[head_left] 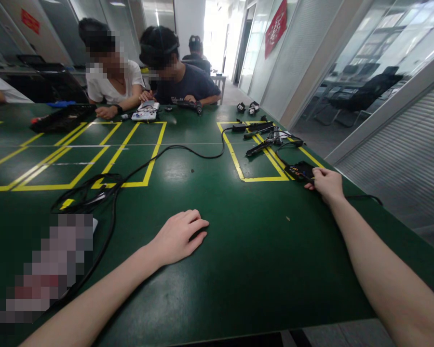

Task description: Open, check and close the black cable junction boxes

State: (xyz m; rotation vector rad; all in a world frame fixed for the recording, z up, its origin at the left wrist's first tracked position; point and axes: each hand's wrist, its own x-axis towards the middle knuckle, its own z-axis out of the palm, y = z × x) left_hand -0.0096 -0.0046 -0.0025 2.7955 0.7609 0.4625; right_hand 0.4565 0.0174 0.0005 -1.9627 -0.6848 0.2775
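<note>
My left hand (183,236) rests palm down on the green table (220,289), fingers loosely bent, thumb apart, and nothing visible in it. Off to the right, my right hand (327,183) is closed on the near edge of an open black plastic casing (299,169) with coloured wires inside. Its fingertips are partly hidden by the hand. A black cable (365,196) runs from beneath that wrist toward the table's right edge. Just beyond the casing lie a black elongated part (258,147), a metal piece with thin wires (277,136) and a screwdriver-like tool (255,133).
Yellow tape (265,180) marks rectangles on the table. A long black cord (177,147) crosses it to a coil (90,193) at left, beside a blurred flat object (54,270). Co-workers (181,77) sit across, near a power drill (193,105) and a black case (63,118).
</note>
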